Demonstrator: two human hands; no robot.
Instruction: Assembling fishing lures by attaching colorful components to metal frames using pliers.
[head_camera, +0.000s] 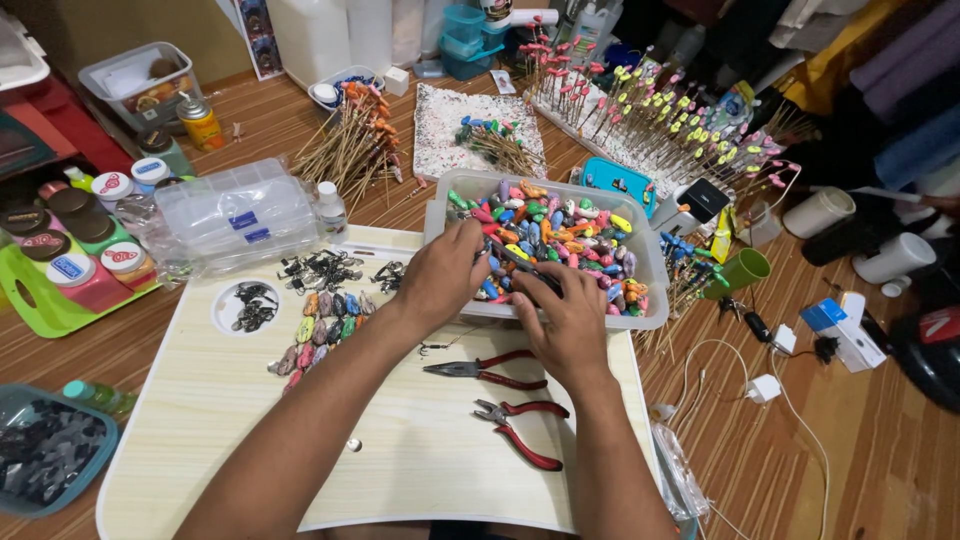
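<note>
Both hands in clear bin (655, 262) of coloured lures: L hand (443, 275) curled, R hand (570, 315) curled; grip unclear, fingertips hidden among lures (580, 232).

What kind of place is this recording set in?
Probably a home craft workspace on the floor, used for making small painted fishing lures. Both hands dig in a clear tub of coloured lure bodies, red-handled pliers lie on a low lap table, and painted pieces dry on sticks.
</note>
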